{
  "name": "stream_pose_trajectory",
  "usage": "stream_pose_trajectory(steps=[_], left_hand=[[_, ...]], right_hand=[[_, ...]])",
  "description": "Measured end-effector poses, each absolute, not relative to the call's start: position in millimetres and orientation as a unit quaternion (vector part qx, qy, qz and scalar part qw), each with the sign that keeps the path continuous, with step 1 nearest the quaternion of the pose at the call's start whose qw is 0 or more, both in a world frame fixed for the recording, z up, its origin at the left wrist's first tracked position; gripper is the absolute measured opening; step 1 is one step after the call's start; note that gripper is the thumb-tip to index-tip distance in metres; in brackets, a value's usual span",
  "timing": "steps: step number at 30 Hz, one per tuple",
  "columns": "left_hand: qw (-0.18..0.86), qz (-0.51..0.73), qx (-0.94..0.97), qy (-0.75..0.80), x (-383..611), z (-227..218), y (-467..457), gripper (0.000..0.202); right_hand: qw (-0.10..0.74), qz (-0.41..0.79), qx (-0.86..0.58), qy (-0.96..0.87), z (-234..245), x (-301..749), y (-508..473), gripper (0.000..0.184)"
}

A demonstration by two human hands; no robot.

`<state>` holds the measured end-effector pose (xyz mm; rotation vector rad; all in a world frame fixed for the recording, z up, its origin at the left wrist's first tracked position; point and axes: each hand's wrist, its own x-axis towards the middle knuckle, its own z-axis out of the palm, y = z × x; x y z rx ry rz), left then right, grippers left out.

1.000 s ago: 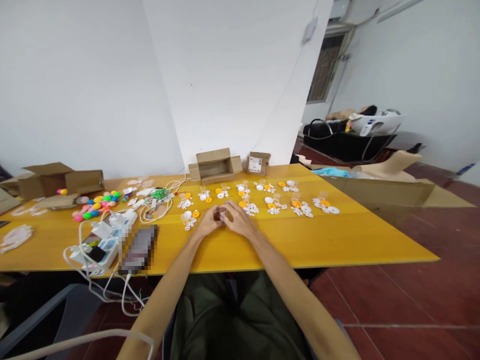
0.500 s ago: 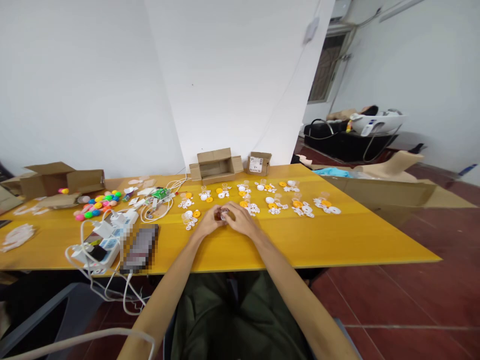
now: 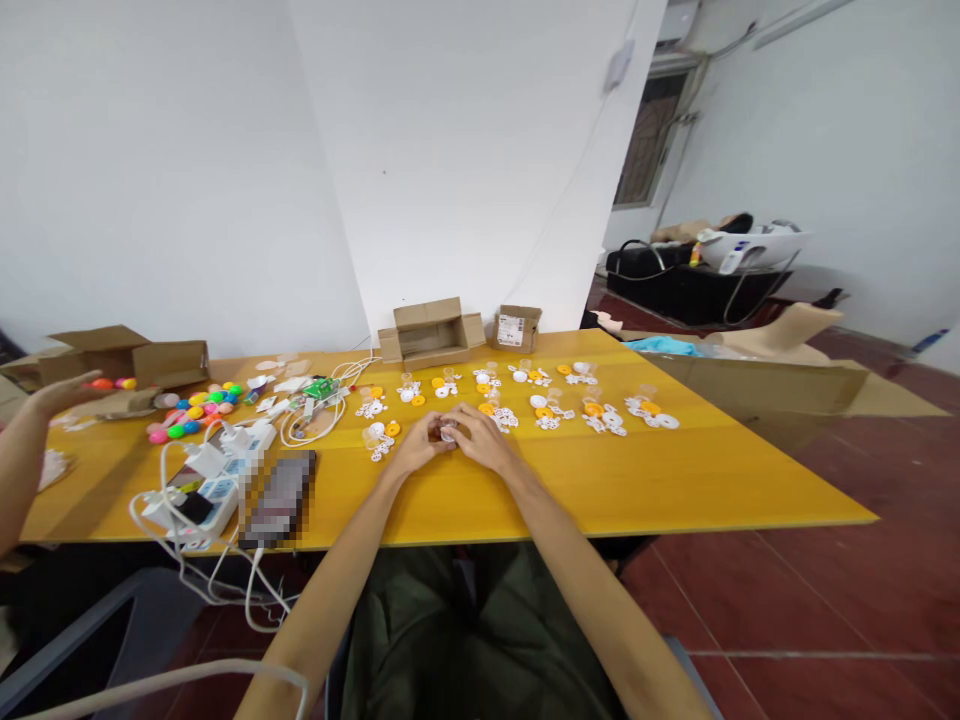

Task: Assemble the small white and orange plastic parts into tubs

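My left hand (image 3: 418, 448): it lay low over the yellow table (image 3: 675, 480), fingers curled in and pinched shut on the near-left side of a small part (image 3: 446, 431).
My right hand (image 3: 481, 441): it met the left one head-on, fingertips closed on the same small part from the other side; no gap showed between fingers and piece.
Small part: it sat between my two sets of fingertips, just above the tabletop, near the middle of the table's near half. It looked pale with a dark reddish bit, but was too small to tell more.
Parts at hand: a little cluster of white and orange pieces (image 3: 380, 437) lay just beside my left hand, and rows of similar sets (image 3: 544, 405) ran beyond my knuckles.
Grip, as I judged it: a piece this tiny called for fingertip pressure only, wrists resting near the wood so the hands did not shake.
Risk, as I judged it: squeezing hard or twisting off-axis could have flicked it out among the look-alike sets, where I would have lost it.
Left end of the table: another person's hand (image 3: 64, 392) hovered by the coloured balls (image 3: 196, 408), well apart from mine, beyond a power strip (image 3: 217, 482) with tangled white cables.
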<state>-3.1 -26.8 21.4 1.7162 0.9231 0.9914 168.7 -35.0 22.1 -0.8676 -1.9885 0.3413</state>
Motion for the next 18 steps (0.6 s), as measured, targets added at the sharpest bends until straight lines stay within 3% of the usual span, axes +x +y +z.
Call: stream_pose_trajectory(steps=[10, 18], left_hand=[[0.445, 0.414, 0.705, 0.366, -4.3, 23.3, -27.6, 0.035], [0.473, 0.407, 0.695, 0.357, -3.9, 22.0, -27.0, 0.039]], right_hand=[[0.472, 0.145, -0.289, -0.820, 16.3, 170.4, -27.8, 0.030], [0.469, 0.174, -0.296, -0.814, 17.8, 168.7, -29.5, 0.027]])
